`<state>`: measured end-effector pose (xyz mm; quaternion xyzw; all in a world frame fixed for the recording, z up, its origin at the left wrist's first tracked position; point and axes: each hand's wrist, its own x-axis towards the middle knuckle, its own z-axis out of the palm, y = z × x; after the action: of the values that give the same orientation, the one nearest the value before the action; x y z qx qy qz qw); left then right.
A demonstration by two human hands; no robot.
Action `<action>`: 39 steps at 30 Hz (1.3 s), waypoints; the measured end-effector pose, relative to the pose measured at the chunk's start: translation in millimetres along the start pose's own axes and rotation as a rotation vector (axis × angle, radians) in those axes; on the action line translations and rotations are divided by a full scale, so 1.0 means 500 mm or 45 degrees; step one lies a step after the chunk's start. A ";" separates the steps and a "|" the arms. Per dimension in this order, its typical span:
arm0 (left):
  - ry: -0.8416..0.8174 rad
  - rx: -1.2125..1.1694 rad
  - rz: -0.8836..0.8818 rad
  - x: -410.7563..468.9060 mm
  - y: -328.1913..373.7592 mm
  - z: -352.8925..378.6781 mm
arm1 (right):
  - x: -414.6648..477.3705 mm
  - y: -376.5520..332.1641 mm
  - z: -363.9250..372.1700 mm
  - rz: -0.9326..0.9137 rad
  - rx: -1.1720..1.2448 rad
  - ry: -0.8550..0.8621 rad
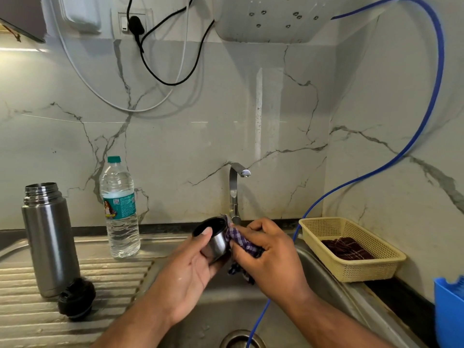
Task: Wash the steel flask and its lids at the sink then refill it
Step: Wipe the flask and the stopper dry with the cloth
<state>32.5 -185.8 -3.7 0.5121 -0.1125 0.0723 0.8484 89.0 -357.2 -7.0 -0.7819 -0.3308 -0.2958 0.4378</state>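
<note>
the steel cup lid (216, 240) is held over the sink (221, 305), just in front of the tap (235, 189), with no water visible from the spout. it lies tilted on its side, its open mouth turned up and to the left, its closed base pointing toward the right hand. the left hand (188, 267) cradles it from below, fingers curled round the wall and the thumb pressed across the rim. the right hand (270, 252) is closed round a bunched checked cloth (238, 239), which it presses against the lid's outer wall on the right side; whether the cloth is wet or dry is hard to say from this view.

the steel flask (50, 237) stands upright and uncapped on the ribbed worktop (118, 272), well to the left of both hands, so the left hand is the nearer one to reach it. the black inner lid (76, 298) lies just beside the flask's base, toward the person. a capped plastic water bottle (121, 212), nearly full, stands behind, between flask and tap.

the step in hand looks like wiping the cup lid; the flask appears not yet refilled, its mouth open and the bottle sealed.
</note>
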 end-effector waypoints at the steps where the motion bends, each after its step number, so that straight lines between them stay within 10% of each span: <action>1: 0.052 0.032 0.008 0.000 0.000 0.002 | -0.002 -0.006 0.001 -0.014 -0.011 0.002; 39: 0.281 0.037 -0.116 -0.002 0.030 -0.007 | -0.004 -0.012 0.039 -0.153 0.195 -0.024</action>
<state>28.3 -175.9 7.3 0.5179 0.0061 0.0912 0.8505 86.4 -338.0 -14.3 -0.7275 -0.4029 -0.2881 0.4748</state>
